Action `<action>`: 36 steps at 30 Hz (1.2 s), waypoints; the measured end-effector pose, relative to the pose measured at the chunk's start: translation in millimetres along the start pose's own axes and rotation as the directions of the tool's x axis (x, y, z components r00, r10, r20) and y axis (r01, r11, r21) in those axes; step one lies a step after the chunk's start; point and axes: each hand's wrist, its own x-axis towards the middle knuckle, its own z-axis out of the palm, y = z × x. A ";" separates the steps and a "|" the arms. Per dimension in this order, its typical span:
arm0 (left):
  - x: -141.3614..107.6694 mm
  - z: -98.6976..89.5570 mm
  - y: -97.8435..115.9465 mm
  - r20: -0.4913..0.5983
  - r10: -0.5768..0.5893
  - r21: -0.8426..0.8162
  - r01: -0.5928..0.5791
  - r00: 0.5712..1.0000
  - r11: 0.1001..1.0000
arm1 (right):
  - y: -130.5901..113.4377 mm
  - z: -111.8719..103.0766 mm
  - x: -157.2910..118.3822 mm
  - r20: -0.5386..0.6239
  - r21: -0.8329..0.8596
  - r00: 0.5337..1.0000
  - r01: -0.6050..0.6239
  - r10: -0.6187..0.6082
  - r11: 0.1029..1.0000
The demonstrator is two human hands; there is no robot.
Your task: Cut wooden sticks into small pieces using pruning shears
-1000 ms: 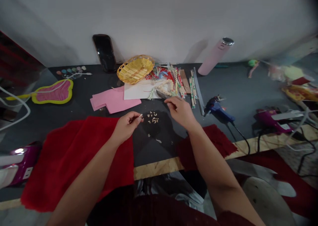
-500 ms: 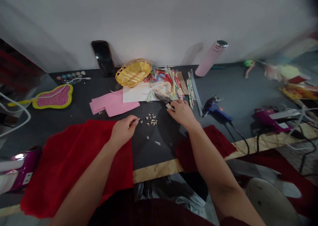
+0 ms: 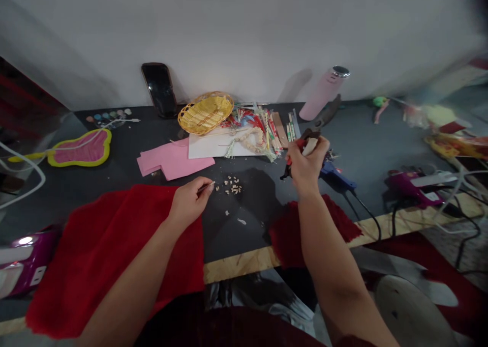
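In the head view my right hand (image 3: 307, 161) is wrapped round a pair of shears (image 3: 327, 114), lifted above the table with dark blades pointing away to the right. Red and pale parts of the handles show between the fingers. My left hand (image 3: 192, 197) is closed in a pinch on a thin stick (image 3: 208, 186), whose pale tip pokes out toward the right. Just beyond that tip lie several small cut pieces (image 3: 233, 185), pale and scattered on the dark table (image 3: 244, 245). The stick's other end is hidden in the palm.
A red cloth (image 3: 110, 245) lies under my left forearm, a smaller red cloth (image 3: 284, 235) under my right. Behind are pink felt (image 3: 175, 158), a wicker basket (image 3: 208, 114), a braided loop (image 3: 253, 136), a phone (image 3: 160, 90) and a pink bottle (image 3: 322, 95). A blue glue gun (image 3: 339, 176) lies right.
My right hand has raised the shears off the table and moved right, the blades swinging from leftward to away and right. The left hand stays nearly still with the stick.
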 end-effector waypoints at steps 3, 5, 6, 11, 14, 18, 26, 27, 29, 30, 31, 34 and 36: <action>-1.1 -0.3 -0.4 -0.019 -0.016 0.007 0.016 1.000 1.000 | -2.1 0.0 1.9 -0.002 0.001 0.999 -0.039 0.039 0.999; -3.5 -1.2 -1.3 -0.050 -0.049 0.033 0.050 0.998 0.998 | -2.7 1.4 0.5 0.038 0.003 0.997 -0.063 0.063 0.998; -4.5 -1.6 -1.9 -0.066 -0.069 0.042 0.072 0.995 0.997 | -2.2 2.8 -0.7 0.052 0.001 0.997 -0.066 0.066 0.998; 16.7 1.1 2.3 -0.085 -0.062 0.040 0.066 0.994 0.997 | 5.2 11.6 -6.8 0.056 -0.116 0.998 0.048 -0.041 0.992; 63.8 11.2 17.9 -0.024 0.042 0.097 -0.040 0.999 0.994 | 8.2 13.9 -8.8 0.058 -0.185 0.995 0.093 -0.084 0.978; 142.3 36.3 49.7 0.028 0.118 0.251 -0.122 0.993 0.960 | 6.0 12.7 -10.9 0.071 -0.153 0.997 0.026 -0.015 0.988; 217.8 83.5 78.1 0.130 -0.031 0.550 -0.046 0.991 0.834 | 9.3 14.9 -9.0 0.102 -0.016 0.992 -0.075 0.076 0.997; 221.1 86.9 76.9 0.138 -0.038 0.557 -0.045 0.990 0.830 | 10.9 15.4 -8.9 0.107 -0.011 0.991 -0.074 0.075 0.997; 226.4 91.9 73.7 0.152 -0.043 0.562 -0.051 0.987 0.825 | 13.7 15.6 -8.9 0.107 -0.015 0.992 -0.068 0.069 0.998; 228.3 93.2 72.2 0.156 -0.044 0.565 -0.053 0.987 0.824 | 14.7 15.4 -9.0 0.105 -0.024 0.992 -0.061 0.063 0.998; 229.7 93.6 71.0 0.158 -0.048 0.567 -0.051 0.986 0.822 | 15.5 15.2 -8.9 0.107 -0.038 0.993 -0.051 0.055 0.998; 230.5 89.3 69.2 0.149 -0.035 0.549 -0.054 0.988 0.834 | 16.8 14.7 -8.5 0.164 -0.072 0.986 -0.019 0.031 0.997; 228.8 83.4 68.0 0.115 0.009 0.510 -0.067 0.993 0.858 | 17.5 15.0 -8.2 0.193 -0.054 0.980 -0.030 0.040 0.998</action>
